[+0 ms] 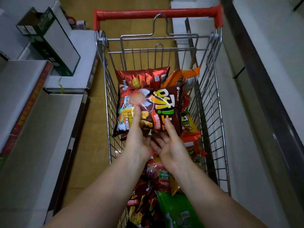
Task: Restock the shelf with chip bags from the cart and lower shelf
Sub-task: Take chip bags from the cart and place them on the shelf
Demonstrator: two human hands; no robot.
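Note:
A dark brown chip bag (158, 102) with bright yellow-green lettering is lifted above the wire shopping cart (212, 89). My left hand (138, 139) holds its near edge, thumb pressed on its front. My right hand (172, 145) grips the same edge beside it, index finger laid on the bag. Under it lie a red chip bag (143, 77), an orange bag (182, 76), a yellow bag (189, 124) and several more red and brown bags. A green bag (177, 209) lies nearest to me.
The cart has a red handle (156, 13) at its far end. Grey shelf boards (29, 122) step down on the left, with a dark green carton (54, 46) higher up. A pale wall or cabinet (256, 112) runs along the right. The floor is tan.

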